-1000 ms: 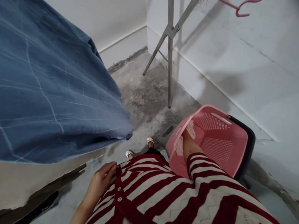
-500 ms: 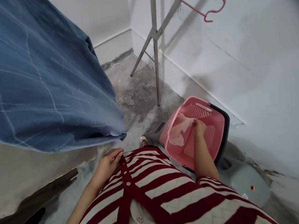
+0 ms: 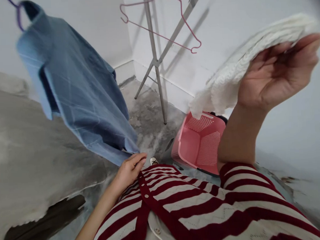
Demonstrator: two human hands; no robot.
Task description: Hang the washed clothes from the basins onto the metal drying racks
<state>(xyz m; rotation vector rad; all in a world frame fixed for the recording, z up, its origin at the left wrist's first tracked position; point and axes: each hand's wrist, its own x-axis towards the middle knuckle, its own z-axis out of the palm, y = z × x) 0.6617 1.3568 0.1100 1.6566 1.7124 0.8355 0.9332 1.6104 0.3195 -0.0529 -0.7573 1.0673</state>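
My right hand point(image 3: 276, 69) is raised high at the right, its fingers closed on a white knitted garment point(image 3: 240, 67) that droops down toward the left. Below it a pink laundry basket point(image 3: 201, 144) stands on the floor, tilted, with nothing visible inside. My left hand point(image 3: 129, 170) rests against the edge of my red and white striped cardigan point(image 3: 196, 207), fingers loosely curved and holding nothing. A blue shirt point(image 3: 79, 90) hangs on a purple hanger point(image 3: 16, 13) just left of my left hand.
A grey metal drying rack leg point(image 3: 157, 70) stands in the corner with a pink wire hanger point(image 3: 171, 28) on it. White walls meet behind it. The floor point(image 3: 149, 113) is stained grey concrete. A shoe tip point(image 3: 153, 160) shows by the cardigan.
My right hand has lifted out of the pink basket and risen high to the right with the white garment. The view has tilted up, showing the whole blue shirt.
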